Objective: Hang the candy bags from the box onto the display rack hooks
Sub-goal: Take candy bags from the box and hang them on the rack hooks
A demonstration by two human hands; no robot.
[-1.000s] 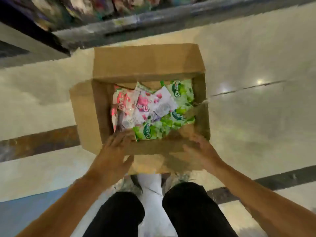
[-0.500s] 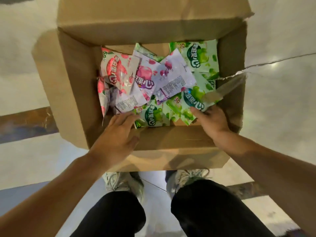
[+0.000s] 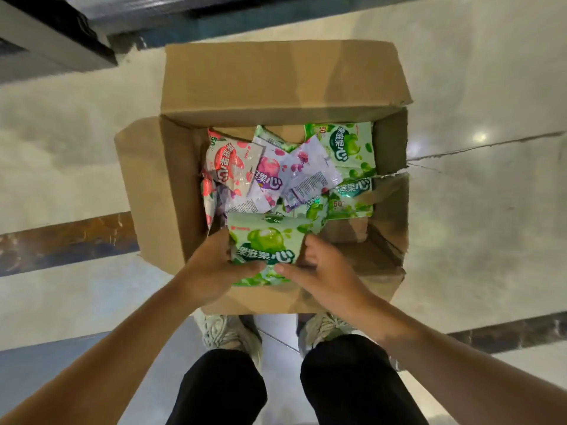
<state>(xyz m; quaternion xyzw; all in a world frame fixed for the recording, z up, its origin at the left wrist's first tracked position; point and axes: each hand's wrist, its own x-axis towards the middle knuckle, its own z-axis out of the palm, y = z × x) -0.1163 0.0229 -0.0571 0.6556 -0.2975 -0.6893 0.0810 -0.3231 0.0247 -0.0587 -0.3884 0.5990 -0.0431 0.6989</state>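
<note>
An open cardboard box (image 3: 153, 191) stands on the floor in front of my feet, holding several candy bags in green, red and purple. Both hands grip one green candy bag (image 3: 265, 240) at the box's near edge. My left hand (image 3: 211, 268) holds its left side, thumb across the front. My right hand (image 3: 325, 268) holds its right side, fingers behind it. A red bag (image 3: 231, 165) lies at the box's left, a purple bag (image 3: 306, 173) in the middle, more green bags (image 3: 346, 145) at the right. No rack hooks are visible.
The base of a dark shelf unit (image 3: 61, 41) sits at the top left. The box's far flap (image 3: 276, 81) stands open; its right wall (image 3: 392, 191) is torn. My shoes (image 3: 227, 332) stand just behind the box on a glossy tiled floor.
Both hands went from resting at the box's near edge to closing on one green bag and lifting it slightly. The view pulled back from the box.
</note>
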